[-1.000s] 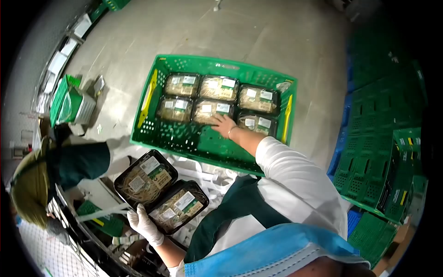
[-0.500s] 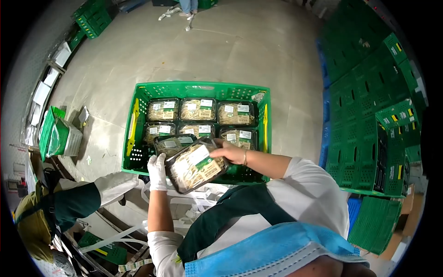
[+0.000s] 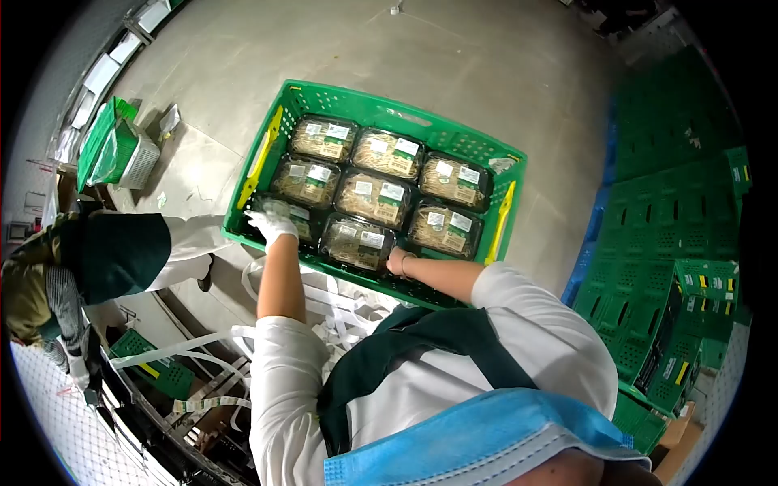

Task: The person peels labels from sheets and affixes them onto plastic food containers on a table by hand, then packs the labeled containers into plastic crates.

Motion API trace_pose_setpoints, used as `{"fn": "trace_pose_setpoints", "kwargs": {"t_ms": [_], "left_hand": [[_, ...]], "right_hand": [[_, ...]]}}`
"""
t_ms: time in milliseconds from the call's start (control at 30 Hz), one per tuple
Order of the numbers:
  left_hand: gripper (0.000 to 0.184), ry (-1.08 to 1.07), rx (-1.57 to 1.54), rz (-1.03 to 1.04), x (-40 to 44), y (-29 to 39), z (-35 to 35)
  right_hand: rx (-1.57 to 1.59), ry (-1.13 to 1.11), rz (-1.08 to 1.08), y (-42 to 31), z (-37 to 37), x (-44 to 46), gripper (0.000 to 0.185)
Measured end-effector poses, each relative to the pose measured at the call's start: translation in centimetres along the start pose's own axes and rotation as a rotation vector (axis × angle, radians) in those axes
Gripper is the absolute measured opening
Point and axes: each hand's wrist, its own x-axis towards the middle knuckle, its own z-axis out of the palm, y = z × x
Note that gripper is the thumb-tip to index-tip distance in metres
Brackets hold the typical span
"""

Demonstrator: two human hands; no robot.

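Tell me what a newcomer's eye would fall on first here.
Likely the large green plastic crate mid-view, holding rows of clear-topped black trays. Next, the white-gloved left hand at the crate's near left corner and the bare right hand inside its near side. The blue face mask spreads across the bottom.

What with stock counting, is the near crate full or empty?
Not empty: eight trays show inside the crate. Whether full, cannot tell: the right arm blocks one corner.
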Motion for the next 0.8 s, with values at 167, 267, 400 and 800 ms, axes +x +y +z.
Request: {"fn": "trace_pose_setpoints", "kwargs": {"t_ms": [167, 267, 400, 800], "left_hand": [[0.034, 0.356, -0.180, 0.110, -2.8, -1.0, 0.2], [0.014, 0.390, -0.154, 0.075, -2.4, -0.8, -2.1], [0.027, -0.277, -0.210, 0.253, -1.2, -1.2, -0.3], [0.020, 0.466, -1.030, 0.354, -26.2, -7.0, 2.2]], "right_hand": [[0.943, -0.034, 0.478, 0.2, -2.6, -3.5, 0.044], [1.148, -0.046, 0.495, 1.0, -1.2, -3.2, 0.036], [0.510, -0.025, 0.075, 1.5, 0.4, -1.5, 0.021], [0.564, 1.019, 0.042, -1.0, -9.8, -0.7, 0.021]]}}
